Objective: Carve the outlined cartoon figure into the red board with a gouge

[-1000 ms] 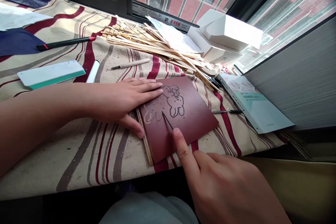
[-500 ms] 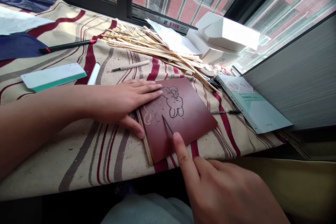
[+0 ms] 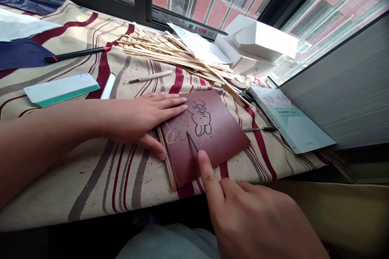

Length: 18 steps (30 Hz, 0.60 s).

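A reddish-brown board (image 3: 219,145) lies near the table's front edge, with rabbit-like outlines (image 3: 201,118) cut into its face. My left hand (image 3: 152,115) rests flat on the board's left part, fingers stretched and thumb at its left edge. From the lower right, my right hand (image 3: 243,210) grips a thin carving tool (image 3: 192,142), index finger pressed along the shaft. The dark tip touches the board at the lower edge of the left, fainter outline. The tool's handle is hidden inside my right hand.
Behind the board lie a second carving tool (image 3: 150,77), a white marker (image 3: 108,85), a whiteboard eraser (image 3: 62,89) and a pile of thin wooden strips (image 3: 170,56). A white box (image 3: 258,44) stands by the window. At right are a book (image 3: 293,121) and a slim dark tool (image 3: 261,129).
My right hand and the carving tool have shifted very slightly left and up in the picture, the tip staying at the left outline. My left hand stays put on the board.
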### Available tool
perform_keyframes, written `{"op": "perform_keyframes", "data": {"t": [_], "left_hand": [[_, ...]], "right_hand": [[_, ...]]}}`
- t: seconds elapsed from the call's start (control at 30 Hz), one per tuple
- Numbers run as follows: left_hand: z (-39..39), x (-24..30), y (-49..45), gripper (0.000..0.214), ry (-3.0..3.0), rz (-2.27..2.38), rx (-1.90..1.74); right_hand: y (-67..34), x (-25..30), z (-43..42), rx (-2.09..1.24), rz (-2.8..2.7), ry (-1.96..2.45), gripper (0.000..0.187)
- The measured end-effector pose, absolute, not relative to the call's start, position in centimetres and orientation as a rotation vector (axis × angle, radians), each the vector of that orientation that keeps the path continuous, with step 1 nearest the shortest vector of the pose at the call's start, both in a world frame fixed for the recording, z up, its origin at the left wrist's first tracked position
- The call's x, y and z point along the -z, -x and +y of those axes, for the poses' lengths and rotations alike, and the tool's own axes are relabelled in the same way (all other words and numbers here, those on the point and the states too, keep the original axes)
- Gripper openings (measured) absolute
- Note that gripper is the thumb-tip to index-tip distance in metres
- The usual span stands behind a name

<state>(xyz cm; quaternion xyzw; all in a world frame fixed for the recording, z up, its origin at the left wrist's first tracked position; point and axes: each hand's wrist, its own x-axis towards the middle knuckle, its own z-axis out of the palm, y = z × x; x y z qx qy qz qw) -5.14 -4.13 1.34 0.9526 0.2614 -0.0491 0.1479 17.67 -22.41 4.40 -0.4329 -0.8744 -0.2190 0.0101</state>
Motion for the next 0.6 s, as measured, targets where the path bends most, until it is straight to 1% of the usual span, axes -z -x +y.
{"op": "perform_keyframes", "data": {"t": [0.07,0.17,0.23,0.33,0.37,0.4,0.47,0.5,0.6], "left_hand": [[-4.0,-1.1,5.2,0.126,-2.753,0.741,0.117],[-4.0,-0.8,5.3,0.127,-2.77,0.727,0.081],[-4.0,-0.9,5.2,0.128,-2.752,0.756,0.111],[-4.2,-1.0,5.1,0.126,-2.714,0.799,0.153],[-4.2,-1.1,5.0,0.127,-2.71,0.8,0.142],[-4.2,-1.1,5.0,0.127,-2.709,0.8,0.121],[-4.2,-1.2,4.9,0.128,-2.712,0.799,0.109],[-4.3,-1.3,4.9,0.128,-2.712,0.802,0.123],[-4.2,-1.2,5.1,0.126,-2.712,0.811,0.182]], "right_hand": [[-18.0,-4.6,-22.3,0.623,-2.767,1.341,0.057],[-19.4,-5.0,-22.1,0.428,-2.742,1.396,0.063],[-20.8,-5.2,-22.0,0.188,-2.611,1.488,0.057],[-22.8,-5.1,-21.8,-0.317,-2.231,1.62,0.052],[-23.4,-5.0,-21.6,-0.473,-2.08,1.65,0.048],[-24.0,-4.9,-21.2,-0.584,-1.94,1.659,0.04],[-24.9,-4.7,-20.1,-0.707,-1.716,1.589,0.018],[-25.3,-4.7,-19.4,-0.762,-1.623,1.524,0.013],[-25.7,-4.8,-16.4,-0.927,-1.368,1.278,0.012]]}}
